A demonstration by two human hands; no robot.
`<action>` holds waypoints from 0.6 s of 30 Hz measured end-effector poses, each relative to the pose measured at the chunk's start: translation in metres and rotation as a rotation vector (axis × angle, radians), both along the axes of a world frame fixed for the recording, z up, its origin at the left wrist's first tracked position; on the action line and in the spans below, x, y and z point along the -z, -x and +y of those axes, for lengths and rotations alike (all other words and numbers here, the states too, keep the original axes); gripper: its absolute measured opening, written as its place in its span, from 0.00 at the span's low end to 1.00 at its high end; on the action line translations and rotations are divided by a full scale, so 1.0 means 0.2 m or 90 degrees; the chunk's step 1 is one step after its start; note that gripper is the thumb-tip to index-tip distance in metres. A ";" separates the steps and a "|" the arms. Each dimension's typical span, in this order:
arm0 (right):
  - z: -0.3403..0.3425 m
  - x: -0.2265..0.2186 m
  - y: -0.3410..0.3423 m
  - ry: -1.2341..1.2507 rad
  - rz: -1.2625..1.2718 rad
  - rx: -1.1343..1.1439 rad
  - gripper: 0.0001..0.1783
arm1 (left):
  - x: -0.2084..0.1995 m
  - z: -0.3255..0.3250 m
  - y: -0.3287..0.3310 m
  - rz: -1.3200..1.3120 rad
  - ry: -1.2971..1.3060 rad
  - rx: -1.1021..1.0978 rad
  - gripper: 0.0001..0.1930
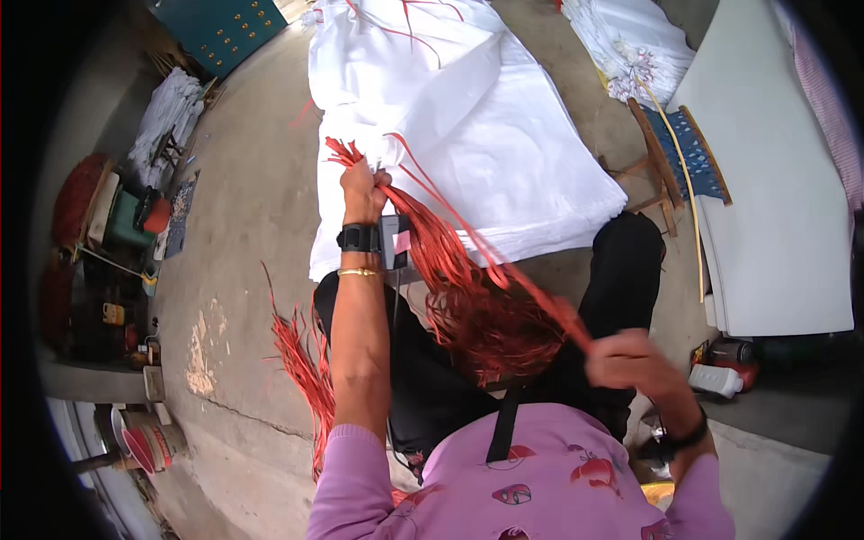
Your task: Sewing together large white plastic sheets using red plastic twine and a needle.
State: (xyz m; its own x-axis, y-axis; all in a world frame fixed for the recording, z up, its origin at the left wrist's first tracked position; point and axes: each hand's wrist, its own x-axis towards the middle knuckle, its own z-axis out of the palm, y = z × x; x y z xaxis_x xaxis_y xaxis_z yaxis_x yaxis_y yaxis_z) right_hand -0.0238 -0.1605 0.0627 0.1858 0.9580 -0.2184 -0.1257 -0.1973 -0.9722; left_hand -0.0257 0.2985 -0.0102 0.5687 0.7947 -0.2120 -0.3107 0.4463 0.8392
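Note:
My left hand (362, 189) is closed around the upper end of a bundle of red plastic strips (427, 238), with short ends sticking out above the fist. The bundle hangs down over my lap between my black-trousered legs. Off to the right, my right hand (630, 364), slightly blurred, is closed on a few red strips (540, 292) drawn tight and slanting up toward the left. A stack of white woven sacks (513, 171) lies in front of my knees, just beyond my left hand. More red strips (301, 360) hang beside my left leg.
A wooden stool with a blue woven seat (688, 153) stands at the right, beside a large pale board (774, 198). Other white sacks (630, 45) lie at the far right and along the left wall (166, 117). A white bottle (717, 381) sits at the lower right.

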 end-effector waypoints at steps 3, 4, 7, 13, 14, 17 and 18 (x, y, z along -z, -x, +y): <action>-0.60 -0.01 0.09 -0.101 0.205 0.410 0.11 | 0.06 0.00 -0.11 0.003 -0.023 0.057 0.04; -0.63 0.01 0.14 -0.076 0.256 0.498 0.11 | 0.19 0.08 -0.06 0.086 -0.600 0.090 0.02; -0.60 0.13 0.17 -0.022 0.315 0.652 0.12 | 0.24 0.35 0.07 0.201 -1.101 0.138 0.07; -0.79 0.29 0.00 0.067 0.043 0.843 0.22 | 0.17 0.47 0.08 0.394 -1.062 0.272 0.04; -0.87 0.41 -0.05 0.179 -0.152 0.834 0.21 | 0.25 0.67 0.10 0.178 -0.666 0.283 0.04; -1.31 0.75 -0.18 0.327 0.008 1.098 0.16 | 0.26 0.55 0.00 -0.035 -0.067 0.243 0.05; -1.41 0.88 -0.23 0.385 -0.077 1.114 0.14 | 0.26 0.61 0.06 0.000 -0.229 0.309 0.05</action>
